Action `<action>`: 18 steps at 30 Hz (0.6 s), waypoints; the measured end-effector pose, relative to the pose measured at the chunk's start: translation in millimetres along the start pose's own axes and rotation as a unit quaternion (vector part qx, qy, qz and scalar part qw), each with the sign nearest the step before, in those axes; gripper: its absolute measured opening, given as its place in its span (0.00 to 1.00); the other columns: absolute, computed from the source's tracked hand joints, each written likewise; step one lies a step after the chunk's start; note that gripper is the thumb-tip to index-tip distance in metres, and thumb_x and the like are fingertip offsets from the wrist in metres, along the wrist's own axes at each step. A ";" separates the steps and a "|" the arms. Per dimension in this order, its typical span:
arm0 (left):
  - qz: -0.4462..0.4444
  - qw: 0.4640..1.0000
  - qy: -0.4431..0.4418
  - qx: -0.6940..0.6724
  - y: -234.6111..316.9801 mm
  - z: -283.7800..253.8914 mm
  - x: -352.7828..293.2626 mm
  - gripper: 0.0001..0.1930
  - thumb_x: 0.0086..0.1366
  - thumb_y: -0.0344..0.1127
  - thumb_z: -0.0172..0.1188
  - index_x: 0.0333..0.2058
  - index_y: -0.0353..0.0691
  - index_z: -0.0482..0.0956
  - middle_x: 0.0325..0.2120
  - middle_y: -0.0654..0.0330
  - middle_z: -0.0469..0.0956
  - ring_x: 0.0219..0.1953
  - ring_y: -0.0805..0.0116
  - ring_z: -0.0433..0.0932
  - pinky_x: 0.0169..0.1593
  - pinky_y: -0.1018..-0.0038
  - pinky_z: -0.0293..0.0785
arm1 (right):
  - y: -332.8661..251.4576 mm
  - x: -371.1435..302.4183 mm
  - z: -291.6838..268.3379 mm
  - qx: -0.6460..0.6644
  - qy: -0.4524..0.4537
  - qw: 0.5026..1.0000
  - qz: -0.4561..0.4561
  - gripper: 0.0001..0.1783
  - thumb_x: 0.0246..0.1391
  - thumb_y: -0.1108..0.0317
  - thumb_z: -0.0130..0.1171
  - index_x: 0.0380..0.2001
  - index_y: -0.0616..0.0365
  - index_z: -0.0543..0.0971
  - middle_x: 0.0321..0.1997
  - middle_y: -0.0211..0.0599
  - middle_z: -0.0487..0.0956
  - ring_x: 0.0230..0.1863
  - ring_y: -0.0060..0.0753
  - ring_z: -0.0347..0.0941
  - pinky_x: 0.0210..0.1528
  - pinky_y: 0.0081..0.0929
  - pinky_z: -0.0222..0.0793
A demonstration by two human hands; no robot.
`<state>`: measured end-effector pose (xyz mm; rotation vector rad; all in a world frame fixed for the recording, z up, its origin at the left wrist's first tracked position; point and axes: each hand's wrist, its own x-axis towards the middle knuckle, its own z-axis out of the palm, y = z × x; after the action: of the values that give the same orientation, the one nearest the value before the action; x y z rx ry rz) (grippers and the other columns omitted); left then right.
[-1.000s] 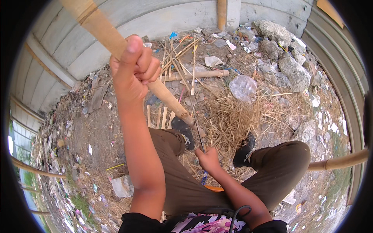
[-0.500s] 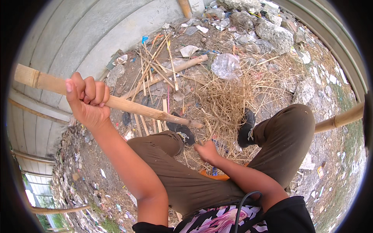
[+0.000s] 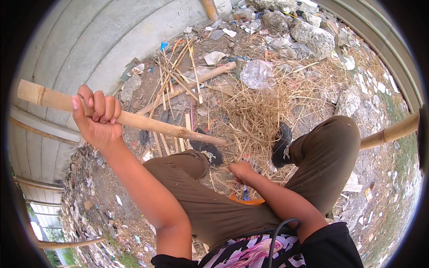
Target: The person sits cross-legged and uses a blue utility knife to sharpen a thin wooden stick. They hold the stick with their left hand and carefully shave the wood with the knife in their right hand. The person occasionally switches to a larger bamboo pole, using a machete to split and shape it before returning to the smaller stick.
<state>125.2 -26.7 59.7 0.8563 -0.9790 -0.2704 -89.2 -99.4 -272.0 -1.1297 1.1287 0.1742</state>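
Observation:
My left hand is raised at the left with its fingers wrapped round a pale bamboo pole. The pole slants down to the right, and its lower end stops over the straw between my shoes. Low between my knees, my right hand is closed in a fist, apart from the pole's tip; whatever it holds, if anything, is hidden. Dry straw and shavings are heaped just beyond it. My dark shoes stand either side of that heap.
Thin split bamboo sticks lie crisscrossed at the far left with a thicker bamboo piece. Beyond the straw are a clear plastic sheet and rough rocks. A concrete wall bounds the left; another bamboo pole is at the right.
My right hand has shifted slightly right and turned, its fist now more knuckles-up. My left hand and the pole have stayed nearly in place while the view shifted a little.

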 end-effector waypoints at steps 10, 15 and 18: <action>-0.011 0.999 0.030 -0.010 -1.9 -3.2 1.4 0.19 0.71 0.47 0.50 0.23 0.48 0.58 0.11 0.73 0.49 0.12 0.82 0.45 0.15 0.82 0.46 | -7.1 -10.3 3.7 -0.171 -0.032 0.968 -0.179 0.21 0.50 0.56 0.57 0.26 0.70 0.80 0.17 0.49 0.77 0.21 0.46 0.77 0.29 0.40 0.72; -0.020 0.999 0.015 -0.021 1.0 -6.7 4.4 0.20 0.71 0.46 0.51 0.22 0.48 0.57 0.11 0.73 0.49 0.12 0.82 0.45 0.15 0.82 0.47 | 22.6 16.2 -34.0 -0.491 0.145 0.855 -0.084 0.20 0.52 0.60 0.55 0.38 0.70 0.78 0.40 0.52 0.80 0.43 0.39 0.79 0.44 0.45 0.73; -0.011 0.999 0.036 0.003 -0.1 -4.1 4.6 0.21 0.69 0.47 0.54 0.20 0.49 0.57 0.10 0.73 0.49 0.12 0.82 0.45 0.15 0.82 0.45 | 30.5 16.6 -29.2 -0.630 0.296 0.709 -0.117 0.19 0.52 0.64 0.54 0.44 0.67 0.76 0.54 0.52 0.76 0.57 0.42 0.74 0.52 0.49 0.69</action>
<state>131.1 -27.3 61.3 0.8765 -0.9038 -0.2540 -118.4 -114.5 -303.2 -2.7025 1.4012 0.4403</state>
